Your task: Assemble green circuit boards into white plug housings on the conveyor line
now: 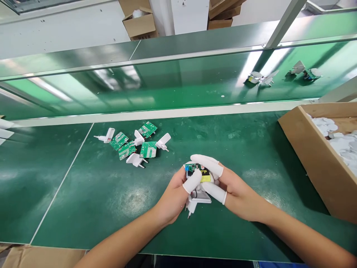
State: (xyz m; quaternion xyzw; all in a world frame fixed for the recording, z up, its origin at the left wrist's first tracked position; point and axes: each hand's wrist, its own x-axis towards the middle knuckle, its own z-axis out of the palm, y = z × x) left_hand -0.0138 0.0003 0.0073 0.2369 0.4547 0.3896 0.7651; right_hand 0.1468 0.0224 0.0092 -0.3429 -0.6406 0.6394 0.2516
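Both my hands meet over the green bench around one circuit board (205,176) with a yellow-wrapped part and a blue part on it. My left hand (178,191) grips the board's left side, its capped thumb lying across the front. From the right, my right hand (232,190) pinches the board's other side with white finger cots on thumb and finger. A white plug housing (198,199) with pins hangs below the board, joined by a dark wire. The board's underside is hidden by my fingers.
Several green circuit boards (148,149) with white plug pieces (135,160) lie at left centre. A cardboard box (312,160) of white round pieces (346,145) stands at right. Behind the white rail, more plug-and-board assemblies (260,79) rest on the far green surface.
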